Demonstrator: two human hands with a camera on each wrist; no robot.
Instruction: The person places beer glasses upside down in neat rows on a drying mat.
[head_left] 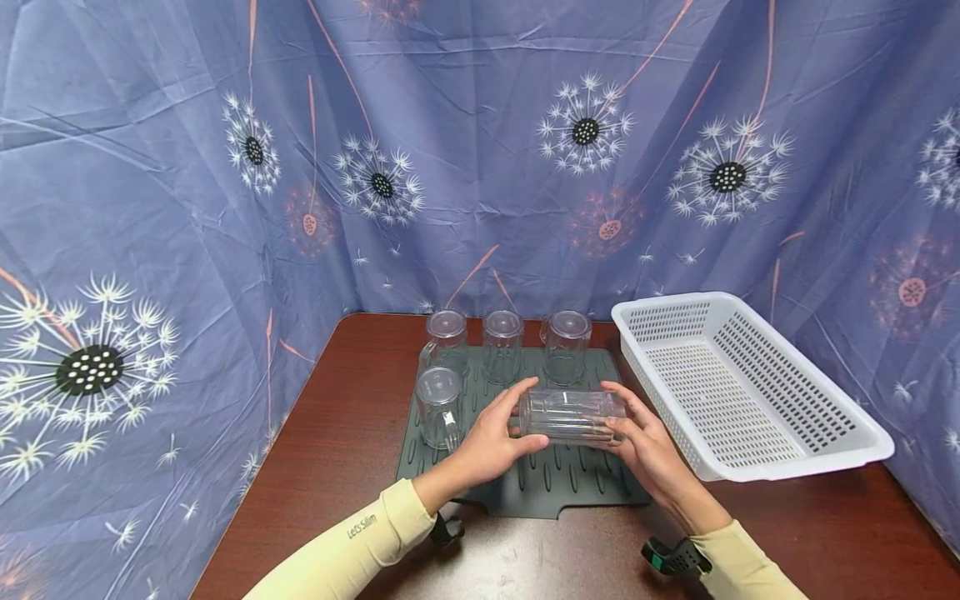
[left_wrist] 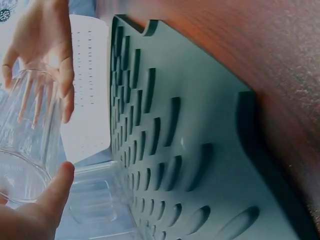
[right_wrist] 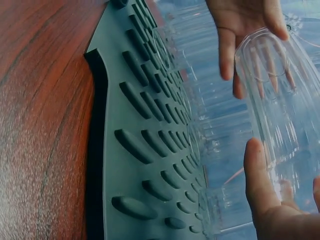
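Observation:
A clear ribbed glass (head_left: 573, 417) lies sideways in the air over the grey-green drying mat (head_left: 555, 479), held between both hands. My left hand (head_left: 498, 433) grips its left end, thumb in front and fingers behind. At the other end, my right hand (head_left: 645, 442) holds it with thumb and fingers on opposite sides. In the left wrist view, the fingers of the far hand (left_wrist: 42, 45) show through the glass wall. No handle shows on this glass (right_wrist: 287, 110). Close left of my left hand, a glass mug (head_left: 438, 408) stands upside down on the mat.
Three more upturned glass vessels line the mat's back: a left mug (head_left: 446, 342), a middle one (head_left: 502, 350) and a right mug (head_left: 567, 350). A white perforated basket (head_left: 795, 472) stands to the right on the brown table (head_left: 315, 433). Blue dandelion-print cloth (head_left: 480, 167) hangs behind.

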